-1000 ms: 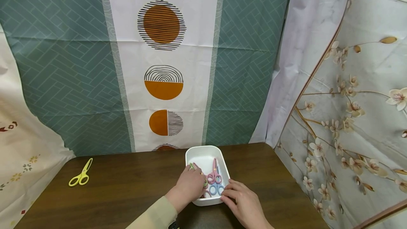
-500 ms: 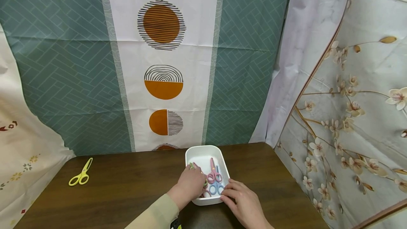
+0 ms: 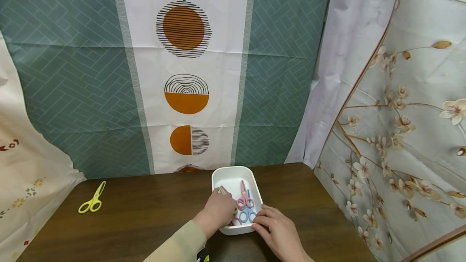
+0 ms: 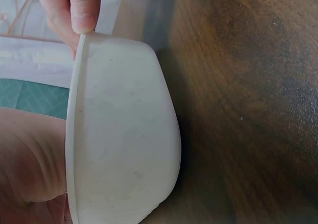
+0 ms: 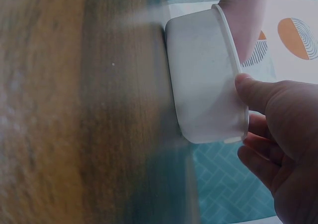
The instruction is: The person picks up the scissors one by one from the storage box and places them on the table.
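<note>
A white plastic bin [image 3: 237, 231] holds several small scissors. My left hand [image 3: 218, 210] reaches down into its left side; its fingertips are hidden among the scissors, so whether they grip one cannot be seen. A bit of green [image 3: 220, 190] shows beside those fingers. Pink scissors [image 3: 243, 189] and blue scissors [image 3: 243, 216] lie in the bin to the right of that hand. At the bin's near right corner, my right hand [image 3: 278, 229] holds the rim, with the thumb [image 5: 253, 91] on the outer wall in the right wrist view.
Yellow scissors [image 3: 95, 200] lie alone at the far left of the dark wooden table [image 3: 153, 213]. A green and white patterned cloth [image 3: 189, 108] hangs behind the table. A floral curtain [image 3: 382, 173] borders the right side.
The pink scissors in the bin have shifted and tilted slightly left since the first frame. My left hand has moved very little, and my right hand keeps its place on the rim.
</note>
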Available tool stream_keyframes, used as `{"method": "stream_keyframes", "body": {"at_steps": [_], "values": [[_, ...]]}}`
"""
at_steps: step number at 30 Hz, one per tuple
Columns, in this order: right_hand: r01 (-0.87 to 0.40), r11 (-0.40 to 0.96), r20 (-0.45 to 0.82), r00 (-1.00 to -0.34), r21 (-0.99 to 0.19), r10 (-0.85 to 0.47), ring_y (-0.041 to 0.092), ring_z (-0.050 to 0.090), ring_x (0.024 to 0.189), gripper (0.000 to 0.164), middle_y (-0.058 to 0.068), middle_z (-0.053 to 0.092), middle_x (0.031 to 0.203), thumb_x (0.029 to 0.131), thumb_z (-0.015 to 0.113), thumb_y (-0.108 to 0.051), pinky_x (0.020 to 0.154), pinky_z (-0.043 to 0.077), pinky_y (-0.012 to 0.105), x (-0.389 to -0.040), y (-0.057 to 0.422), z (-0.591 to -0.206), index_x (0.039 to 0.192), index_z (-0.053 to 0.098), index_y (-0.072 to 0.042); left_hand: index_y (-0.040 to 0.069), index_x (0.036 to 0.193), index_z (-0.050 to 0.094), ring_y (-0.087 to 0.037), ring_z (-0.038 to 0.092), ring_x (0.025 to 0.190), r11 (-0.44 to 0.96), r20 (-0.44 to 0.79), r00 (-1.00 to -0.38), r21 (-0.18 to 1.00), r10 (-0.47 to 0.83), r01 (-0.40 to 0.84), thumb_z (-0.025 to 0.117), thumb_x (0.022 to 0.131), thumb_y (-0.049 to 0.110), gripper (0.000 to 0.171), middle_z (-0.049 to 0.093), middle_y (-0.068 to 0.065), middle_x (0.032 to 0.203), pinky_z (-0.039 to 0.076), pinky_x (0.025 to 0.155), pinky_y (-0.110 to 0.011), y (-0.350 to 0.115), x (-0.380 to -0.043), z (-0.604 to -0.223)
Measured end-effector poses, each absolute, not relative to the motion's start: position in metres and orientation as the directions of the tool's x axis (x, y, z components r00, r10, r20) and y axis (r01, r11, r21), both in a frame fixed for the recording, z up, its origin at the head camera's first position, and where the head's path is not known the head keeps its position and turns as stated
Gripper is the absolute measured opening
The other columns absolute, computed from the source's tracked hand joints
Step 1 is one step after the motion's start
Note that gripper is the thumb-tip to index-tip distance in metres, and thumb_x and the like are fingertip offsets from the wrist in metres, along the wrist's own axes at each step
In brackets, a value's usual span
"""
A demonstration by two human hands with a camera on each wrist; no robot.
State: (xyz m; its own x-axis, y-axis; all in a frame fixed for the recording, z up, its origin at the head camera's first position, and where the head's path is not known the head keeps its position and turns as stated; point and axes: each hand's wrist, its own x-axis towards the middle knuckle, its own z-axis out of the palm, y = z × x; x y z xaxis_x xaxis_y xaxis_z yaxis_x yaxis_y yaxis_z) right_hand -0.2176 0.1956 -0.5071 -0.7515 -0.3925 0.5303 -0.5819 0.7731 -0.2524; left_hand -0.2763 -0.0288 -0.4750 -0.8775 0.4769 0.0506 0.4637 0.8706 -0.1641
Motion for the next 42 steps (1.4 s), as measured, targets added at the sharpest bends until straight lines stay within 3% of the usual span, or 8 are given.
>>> {"method": "stream_keyframes", "body": {"at_steps": [10, 18, 25, 28, 36, 42], "values": [[-0.574, 0.780, 0.514, -0.761, -0.248, -0.396, 0.020, 0.069, 0.130, 0.012, -0.016, 0.075, 0.110, 0.099, 0.084, -0.038, 0.097, 0.062, 0.047, -0.2176, 0.1962, -0.5083, 0.096, 0.085, -0.026, 0.017, 0.094, 0.082, -0.023, 0.069, 0.082, 0.874, 0.072, -0.873, -0.110, 0.483, 0.474, 0.088, 0.089, 0.023, 0.009, 0.074, -0.004, 0.091, 0.052, 0.105, -0.051, -0.0291, -0.2802, -0.4764], [-0.571, 0.781, 0.508, -0.765, -0.251, -0.396, 0.021, 0.069, 0.131, 0.007, -0.016, 0.074, 0.111, 0.097, 0.086, -0.036, 0.097, 0.062, 0.047, -0.2173, 0.1957, -0.5085, 0.097, 0.086, -0.028, 0.015, 0.096, 0.083, -0.024, 0.069, 0.082, 0.872, 0.074, -0.871, -0.116, 0.485, 0.476, 0.089, 0.089, 0.026, 0.015, 0.073, -0.005, 0.094, 0.054, 0.101, -0.051, -0.0283, -0.2807, -0.4778], [-0.579, 0.776, 0.511, -0.760, -0.250, -0.402, 0.022, 0.070, 0.129, 0.004, -0.017, 0.074, 0.110, 0.099, 0.085, -0.034, 0.095, 0.063, 0.047, -0.2169, 0.1954, -0.5058, 0.097, 0.085, -0.030, 0.013, 0.109, 0.086, -0.035, 0.077, 0.105, 0.883, 0.069, -0.882, -0.094, 0.466, 0.459, 0.092, 0.086, 0.029, 0.028, 0.075, -0.020, 0.131, 0.054, 0.109, -0.054, -0.0268, -0.2802, -0.4763], [-0.571, 0.780, 0.498, -0.770, -0.256, -0.400, 0.022, 0.069, 0.130, 0.005, -0.017, 0.074, 0.111, 0.099, 0.085, -0.034, 0.096, 0.062, 0.047, -0.2174, 0.1952, -0.5057, 0.098, 0.085, -0.030, 0.013, 0.115, 0.085, -0.038, 0.076, 0.115, 0.887, 0.052, -0.888, -0.097, 0.457, 0.451, 0.093, 0.087, 0.031, 0.034, 0.072, -0.023, 0.138, 0.052, 0.112, -0.056, -0.0262, -0.2801, -0.4752], [-0.573, 0.776, 0.498, -0.769, -0.262, -0.400, 0.022, 0.069, 0.131, 0.005, -0.016, 0.074, 0.111, 0.098, 0.086, -0.033, 0.096, 0.062, 0.048, -0.2180, 0.1952, -0.5062, 0.098, 0.086, -0.028, 0.016, 0.109, 0.085, -0.032, 0.077, 0.100, 0.879, 0.130, -0.869, -0.106, 0.476, 0.466, 0.088, 0.091, 0.029, 0.022, 0.077, -0.014, 0.116, 0.052, 0.111, -0.060, -0.0278, -0.2786, -0.4771], [-0.579, 0.772, 0.510, -0.762, -0.260, -0.400, 0.022, 0.070, 0.130, 0.005, -0.016, 0.074, 0.111, 0.098, 0.086, -0.035, 0.096, 0.062, 0.048, -0.2170, 0.1955, -0.5053, 0.097, 0.085, -0.030, 0.023, 0.100, 0.087, -0.023, 0.072, 0.079, 0.854, 0.216, -0.827, -0.077, 0.519, 0.515, 0.088, 0.090, 0.021, 0.011, 0.079, -0.004, 0.094, 0.058, 0.089, -0.048, -0.0312, -0.2782, -0.4807]]}}
